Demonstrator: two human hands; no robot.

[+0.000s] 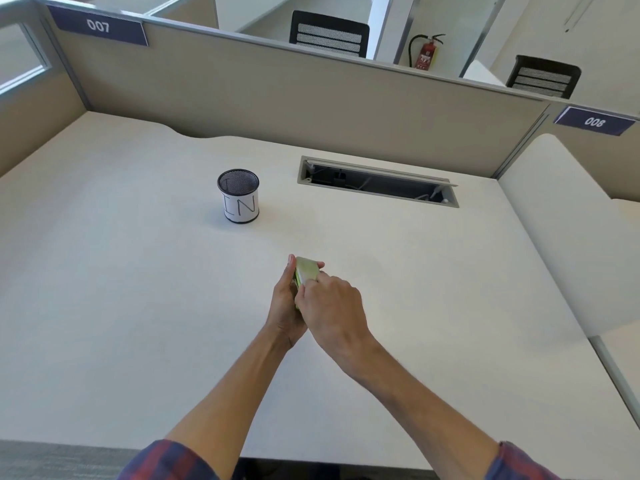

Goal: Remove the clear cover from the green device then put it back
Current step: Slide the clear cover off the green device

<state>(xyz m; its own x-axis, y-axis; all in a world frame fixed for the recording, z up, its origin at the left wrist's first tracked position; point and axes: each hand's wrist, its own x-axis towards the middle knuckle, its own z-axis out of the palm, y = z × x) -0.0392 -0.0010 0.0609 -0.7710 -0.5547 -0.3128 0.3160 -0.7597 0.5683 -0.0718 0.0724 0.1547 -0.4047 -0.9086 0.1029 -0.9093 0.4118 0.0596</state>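
Note:
A flat green device (306,271) is held up above the middle of the desk, tilted on edge. My left hand (284,306) cradles it from the left and behind, fingertips showing past its top. My right hand (330,311) grips its near right side, covering the lower half. A clear, glossy cover seems to lie over the device's face, but I cannot tell whether it is seated or lifted. Both hands touch each other around the device.
A black mesh pen cup (239,195) with a white "IN" label stands left of centre on the white desk (138,289). An open cable slot (377,181) lies at the back right. Beige partition walls (277,98) enclose the desk.

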